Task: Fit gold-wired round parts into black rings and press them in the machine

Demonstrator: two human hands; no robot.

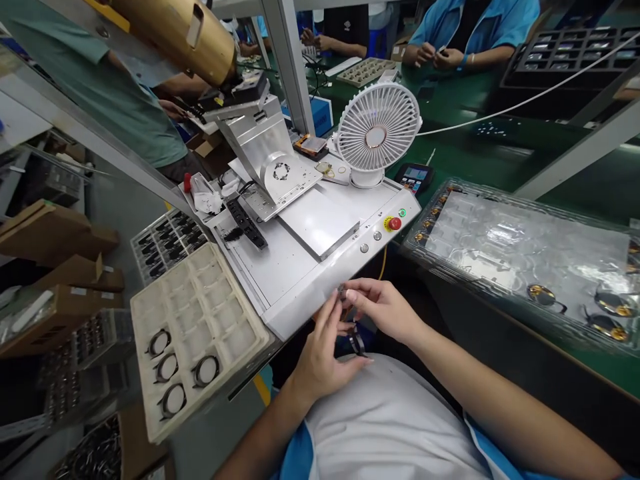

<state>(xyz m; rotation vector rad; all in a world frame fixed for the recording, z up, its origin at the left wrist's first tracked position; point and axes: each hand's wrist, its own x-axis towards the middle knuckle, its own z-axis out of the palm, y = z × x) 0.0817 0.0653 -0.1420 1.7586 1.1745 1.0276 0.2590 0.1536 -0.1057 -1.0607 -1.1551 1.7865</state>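
In front of my lap, my left hand (320, 357) and my right hand (390, 310) meet at the fingertips. Pinched between them is a small dark part (342, 292), too small to name. Just below the fingers hangs a dark ring-shaped watch case (357, 341); which fingers hold it is hidden. A cream tray (200, 327) to the left carries several round black watch cases (205, 371) with pale discs inside. On the right, a clear plastic tray (530, 247) bears several dark round parts with orange pieces (541, 295).
Before me stands a white machine base (300, 280) with a red stop button (395, 223), metal bracket (265, 160) and brass-coloured cylinder (195, 40). A white fan (375, 137) sits on it. Metal posts (290, 67) frame the bench. Other people (465, 33) work across the green table.
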